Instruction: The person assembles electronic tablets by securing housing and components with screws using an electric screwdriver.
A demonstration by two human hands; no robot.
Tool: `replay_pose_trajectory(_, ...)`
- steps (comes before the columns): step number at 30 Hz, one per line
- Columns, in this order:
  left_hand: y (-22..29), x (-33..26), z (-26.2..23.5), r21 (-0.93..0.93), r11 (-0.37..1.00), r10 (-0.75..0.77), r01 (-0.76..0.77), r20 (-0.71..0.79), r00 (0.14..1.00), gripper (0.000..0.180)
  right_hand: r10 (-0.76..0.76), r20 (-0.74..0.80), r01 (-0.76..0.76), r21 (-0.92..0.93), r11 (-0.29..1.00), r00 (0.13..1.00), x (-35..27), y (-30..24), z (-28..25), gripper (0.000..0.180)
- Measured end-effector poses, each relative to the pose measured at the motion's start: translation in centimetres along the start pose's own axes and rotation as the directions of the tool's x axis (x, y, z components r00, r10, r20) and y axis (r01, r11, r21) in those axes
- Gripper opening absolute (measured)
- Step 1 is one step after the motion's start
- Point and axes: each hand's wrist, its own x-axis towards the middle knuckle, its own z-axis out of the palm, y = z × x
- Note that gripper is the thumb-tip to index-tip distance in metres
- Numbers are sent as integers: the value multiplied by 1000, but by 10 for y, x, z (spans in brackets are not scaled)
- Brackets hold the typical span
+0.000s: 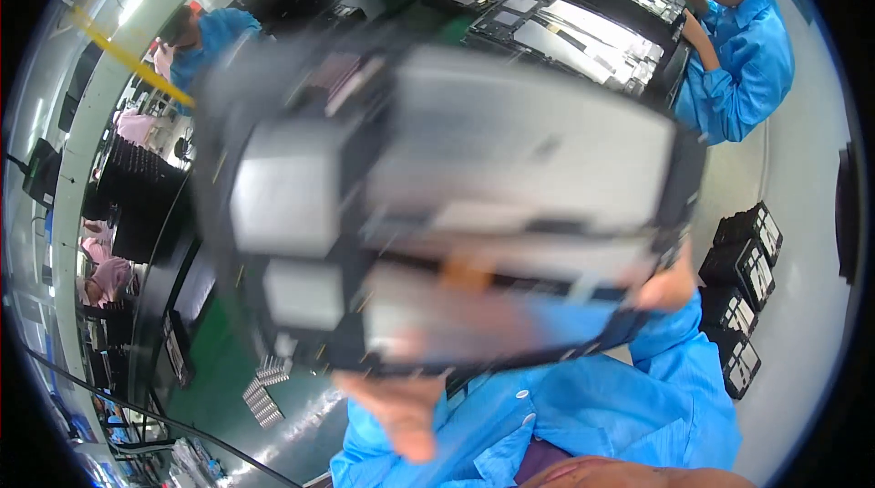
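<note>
Tabletop (pixel 214 342) is overhung by a blurred black tray (pixel 354 192) in which silvery panels (pixel 538 142) are laid. Its near edge is gripped by the left hand (pixel 401 408), its right edge by the right hand (pixel 670 284), both hands partly closed; below, metallic strips (pixel 262 403) are seen.

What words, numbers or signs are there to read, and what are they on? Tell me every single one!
There are none I can read.
Big black tray held up close: too blurred to show any writing.
Black trays at the right: too small to tell.
Little metal pieces on the green surface: too small to tell.
</note>
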Motion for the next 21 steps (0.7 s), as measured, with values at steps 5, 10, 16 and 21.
replay_pose_trajectory(5,47,12,-20,192,971,-69,139,-330,942,52,49,131,-2,-332,943,990,44,29,67,78)
replay_pose_trajectory(10,89,6,-63,403,832,86,380,-771,631,42,-340,212,346,-849,401,916,84,-13,16,79)
replay_pose_trajectory(16,59,-10,-153,282,733,-147,619,-822,550,31,-542,202,24,-948,-317,816,102,-10,-72,74)
replay_pose_trajectory(21,41,-4,-176,181,751,-308,635,-755,579,32,-246,250,62,-808,-586,936,113,-3,-92,68)
